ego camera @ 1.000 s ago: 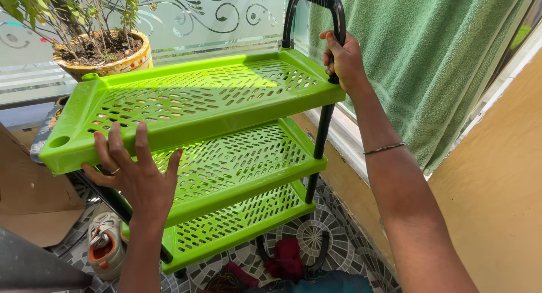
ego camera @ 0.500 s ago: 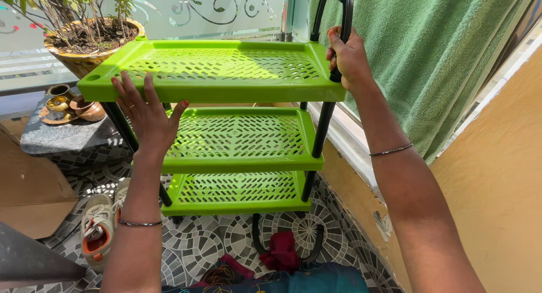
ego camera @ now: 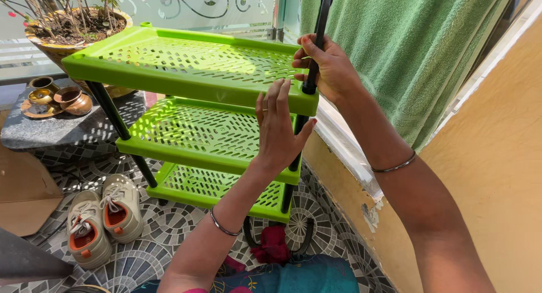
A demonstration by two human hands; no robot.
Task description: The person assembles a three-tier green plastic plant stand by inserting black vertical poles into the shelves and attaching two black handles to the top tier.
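Gripping the black upright post at the near right corner of the rack, our right hand has its grip wrapped tight around the tube just above the top shelf, thumb pointing left and knuckles facing the green towel. Our left hand has an open grip, fingers spread and straight up, palm pressed flat against the front edge of the top shelf right beside that corner. It clasps nothing.

The green three-shelf rack stands upright on the patterned tile floor, its posts vertical. Each shelf's long axis runs from left to right and slightly toward us, with the short ends at the black posts. We see the middle shelf and the bottom shelf stacked under the top one.

Both forearms reach forward from the lower edge of the view, each with a thin bangle at the wrist; the right arm comes in along the yellow wall.

Left of the rack lie a pair of sneakers. Behind them a stone slab carries small brass bowls, and a potted plant stands behind the rack.
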